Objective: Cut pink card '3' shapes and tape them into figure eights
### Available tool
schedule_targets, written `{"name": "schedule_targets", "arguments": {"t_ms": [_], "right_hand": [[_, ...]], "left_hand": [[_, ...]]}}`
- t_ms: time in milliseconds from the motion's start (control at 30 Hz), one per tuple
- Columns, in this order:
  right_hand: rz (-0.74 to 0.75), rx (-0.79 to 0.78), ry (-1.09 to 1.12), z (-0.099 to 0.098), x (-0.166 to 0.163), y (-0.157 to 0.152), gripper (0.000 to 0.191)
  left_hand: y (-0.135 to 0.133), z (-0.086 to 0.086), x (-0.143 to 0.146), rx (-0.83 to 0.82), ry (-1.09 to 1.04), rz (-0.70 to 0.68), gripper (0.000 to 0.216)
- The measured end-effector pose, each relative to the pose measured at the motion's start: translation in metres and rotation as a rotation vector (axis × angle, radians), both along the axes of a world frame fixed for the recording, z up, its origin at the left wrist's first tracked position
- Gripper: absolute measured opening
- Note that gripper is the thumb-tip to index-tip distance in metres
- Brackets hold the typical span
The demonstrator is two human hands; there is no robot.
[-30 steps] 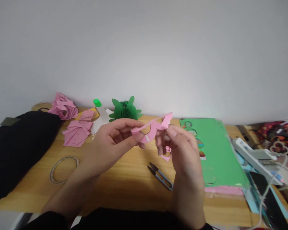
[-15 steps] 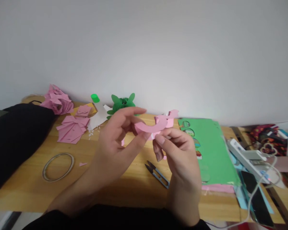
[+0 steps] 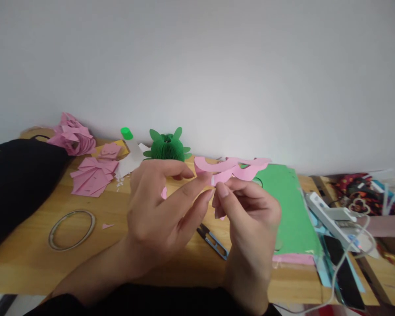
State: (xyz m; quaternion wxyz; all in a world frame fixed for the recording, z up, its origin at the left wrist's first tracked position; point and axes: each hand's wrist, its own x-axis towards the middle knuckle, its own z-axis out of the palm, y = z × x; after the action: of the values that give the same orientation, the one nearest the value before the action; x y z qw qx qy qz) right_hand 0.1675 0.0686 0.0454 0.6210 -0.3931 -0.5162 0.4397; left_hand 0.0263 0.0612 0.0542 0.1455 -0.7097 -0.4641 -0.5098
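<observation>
A curved, wavy-edged strip of pink paper [image 3: 217, 166] is held up above the table. My right hand [image 3: 250, 210] pinches its lower edge between thumb and fingers. My left hand [image 3: 164, 206] is beside it, thumb and fingers apart, one fingertip touching the paper near a small white patch. What the white patch is, I cannot make out. Below the hands lies a pair of thread snips [image 3: 213, 241], partly covered by my right hand. A green paper ball with leaf-shaped pieces [image 3: 167, 147] stands behind my left hand.
Folded pink paper pieces [image 3: 94, 175] and a green-capped glue stick [image 3: 128, 136] lie at the back left. A bangle [image 3: 71, 230] and a black cloth item [image 3: 23, 184] are nearer. To the right are a green sheet [image 3: 292, 210], a power strip [image 3: 331, 219] and a phone [image 3: 344, 272].
The pink strip has turned and spread out toward the right. My left thumb and fingers have come off it and opened, while my right hand keeps its pinch. The view has shifted slightly.
</observation>
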Motion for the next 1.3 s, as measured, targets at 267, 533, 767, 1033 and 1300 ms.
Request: {"name": "schedule_targets", "arguments": {"t_ms": [267, 533, 767, 1033, 1300], "right_hand": [[-0.051, 0.108, -0.160, 0.0009, 0.0006, -0.0061, 0.015], [-0.068, 0.133, -0.200, 0.0031, -0.0001, -0.0083, 0.014], [-0.068, 0.150, -0.229, 0.0048, 0.0010, -0.0088, 0.016], [-0.061, 0.149, -0.224, 0.0061, -0.0001, -0.0098, 0.015], [-0.074, 0.146, -0.243, 0.0056, 0.0021, -0.0096, 0.013]], "left_hand": [[-0.0001, 0.0039, -0.0051, 0.054, 0.030, -0.055, 0.017], [-0.0022, 0.0056, -0.0043, 0.008, 0.053, -0.029, 0.014], [-0.0049, 0.0095, -0.0089, -0.086, 0.110, -0.023, 0.014], [-0.0043, 0.0108, -0.0085, -0.098, 0.104, -0.011, 0.015], [-0.0022, 0.0055, -0.0088, -0.031, 0.069, -0.032, 0.015]]}}
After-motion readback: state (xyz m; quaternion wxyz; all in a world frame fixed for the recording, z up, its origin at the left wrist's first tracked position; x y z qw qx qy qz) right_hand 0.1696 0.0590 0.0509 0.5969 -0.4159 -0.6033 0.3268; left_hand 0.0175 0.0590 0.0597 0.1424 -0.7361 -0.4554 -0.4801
